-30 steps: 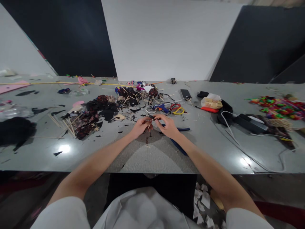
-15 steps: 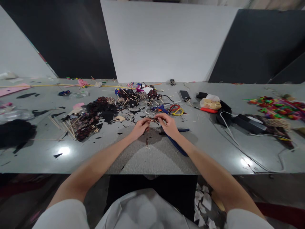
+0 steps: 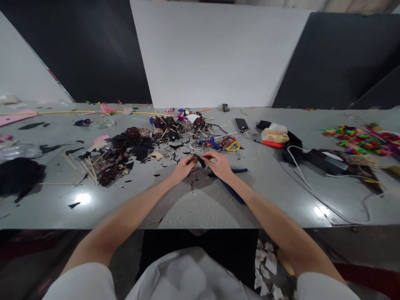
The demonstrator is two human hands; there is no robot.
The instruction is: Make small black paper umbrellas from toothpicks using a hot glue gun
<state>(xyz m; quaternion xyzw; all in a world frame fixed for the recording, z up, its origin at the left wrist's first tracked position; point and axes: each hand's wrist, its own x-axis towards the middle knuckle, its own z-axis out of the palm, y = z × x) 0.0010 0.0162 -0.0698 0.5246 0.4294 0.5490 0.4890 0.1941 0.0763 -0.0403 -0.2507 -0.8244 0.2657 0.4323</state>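
A small dark piece (image 3: 199, 160) is pinched between my two hands above the middle of the table. My left hand (image 3: 185, 167) grips its left side with closed fingers. On its right side, the fingers of my right hand (image 3: 218, 163) are pressed together on it. Dark-blue handled pliers (image 3: 231, 191) lie partly under my right wrist and forearm. Just beyond my hands is a blue glue gun (image 3: 212, 143), beside red and yellow loops (image 3: 231, 143). The exact shape of the held piece is too small to tell.
Dark fabric scraps and sticks (image 3: 114, 166) are heaped on the left. Spiky stick pieces (image 3: 159, 132) lie behind my hands, a phone (image 3: 241, 124) further right. A black box (image 3: 325, 161) with a white cable and colourful fuzzy bits (image 3: 359, 141) are at the right.
Between my fingers, a dark piece now shows where thin light and brown bits showed before. Both hands have stayed nearly in place.
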